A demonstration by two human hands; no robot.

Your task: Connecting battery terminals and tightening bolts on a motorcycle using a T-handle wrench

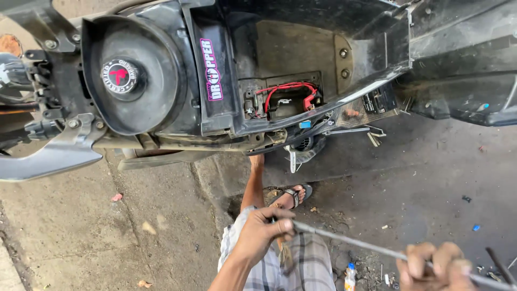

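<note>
Two hands clenched on one thin grey cable [355,243], stretched taut above stained concrete: left hand [262,230] gripping its end, right hand [433,267] farther along. Held well clear of opened black scooter [215,64]; seemingly not yet fitted, battery bay [283,99] exposed.

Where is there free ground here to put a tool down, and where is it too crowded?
Bare concrete lies left of the left hand, below the scooter. Another patch lies above the right hand. Crowded: litter around the small bottle, under the thin rod.
</note>
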